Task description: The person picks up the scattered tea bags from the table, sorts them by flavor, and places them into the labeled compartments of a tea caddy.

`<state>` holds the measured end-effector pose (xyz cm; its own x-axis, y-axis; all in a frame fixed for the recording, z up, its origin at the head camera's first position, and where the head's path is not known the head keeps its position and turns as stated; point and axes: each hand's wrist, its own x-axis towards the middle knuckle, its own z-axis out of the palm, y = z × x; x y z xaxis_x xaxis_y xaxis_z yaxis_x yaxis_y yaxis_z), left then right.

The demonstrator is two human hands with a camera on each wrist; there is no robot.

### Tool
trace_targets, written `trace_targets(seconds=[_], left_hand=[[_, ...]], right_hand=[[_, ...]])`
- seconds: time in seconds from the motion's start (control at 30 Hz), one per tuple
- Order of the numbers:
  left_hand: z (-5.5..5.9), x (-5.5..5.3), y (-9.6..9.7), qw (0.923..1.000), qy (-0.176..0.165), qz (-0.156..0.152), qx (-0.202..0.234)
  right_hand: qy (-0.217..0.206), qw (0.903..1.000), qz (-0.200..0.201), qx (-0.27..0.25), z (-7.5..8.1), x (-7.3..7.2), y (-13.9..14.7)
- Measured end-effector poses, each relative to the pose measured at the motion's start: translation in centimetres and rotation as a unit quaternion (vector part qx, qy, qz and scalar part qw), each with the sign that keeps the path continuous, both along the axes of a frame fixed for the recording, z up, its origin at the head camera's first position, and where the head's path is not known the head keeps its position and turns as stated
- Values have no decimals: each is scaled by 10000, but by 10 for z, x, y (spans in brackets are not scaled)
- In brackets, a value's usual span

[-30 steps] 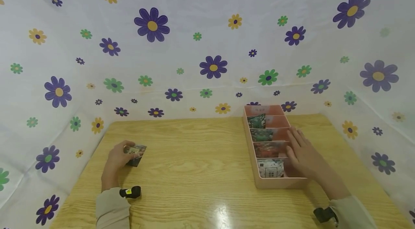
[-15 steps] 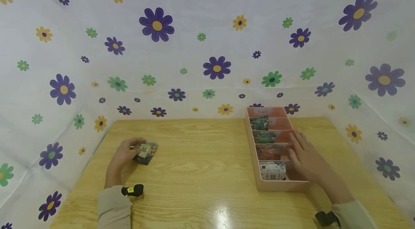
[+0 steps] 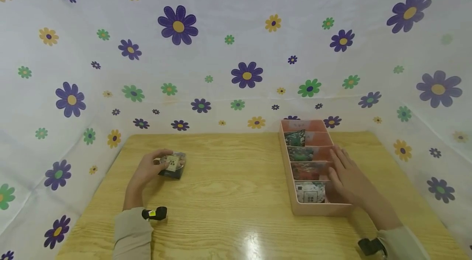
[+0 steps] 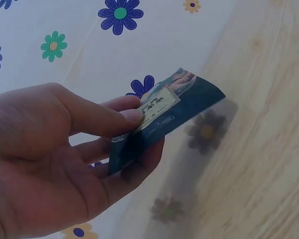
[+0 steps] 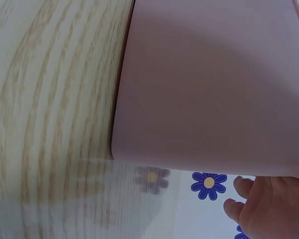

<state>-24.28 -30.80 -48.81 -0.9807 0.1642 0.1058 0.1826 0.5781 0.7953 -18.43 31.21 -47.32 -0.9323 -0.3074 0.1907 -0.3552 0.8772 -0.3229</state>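
My left hand [image 3: 149, 166] pinches a small flat sachet [image 3: 172, 165] above the left part of the table. The sachet [image 4: 162, 109] is dark teal with a cream label and a picture; in the left wrist view the thumb presses its face and the fingers lie behind. At the right, a pink compartment box [image 3: 321, 209] stands on the table. My right hand [image 3: 350, 178] rests along its right rim, fingers extended and thumb over the edge. Sachets stand in several compartments: a white one [image 3: 310, 191] in front, then a red one [image 3: 306, 171] and two green ones behind.
The wood-grain table [image 3: 221, 194] reaches back to a white flowered cloth [image 3: 217, 55] that hangs behind and at both sides. The box's rearmost compartment [image 3: 302, 125] shows a pale label on its back wall. Each wrist wears a black camera [image 3: 156, 213].
My left hand has moved right and a little away from me with the sachet, turning its labelled face more into view. The right hand stays on the box.
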Motion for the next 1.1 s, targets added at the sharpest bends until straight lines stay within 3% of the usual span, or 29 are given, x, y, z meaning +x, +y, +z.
trace_targets(seconds=[0.37,0.6,0.77,0.93,1.1], left_hand=[[12,2,19,9987,169,-144,458],[13,1,25,9988,205,-1,451],[14,-3,34,9976,420,-184,520],[15,-5,53,9942,661,-330,776],[13,-8,77,9919,691,-312,1021]], right_hand=[[-180,9998,-119,23,0,1,1],[144,9999,35,-20,-2,-4,2],[158,9999,8,-8,0,-6,4],[-61,10000,-4,8,1,-3,4],[-78,10000,-19,26,2,-3,2]])
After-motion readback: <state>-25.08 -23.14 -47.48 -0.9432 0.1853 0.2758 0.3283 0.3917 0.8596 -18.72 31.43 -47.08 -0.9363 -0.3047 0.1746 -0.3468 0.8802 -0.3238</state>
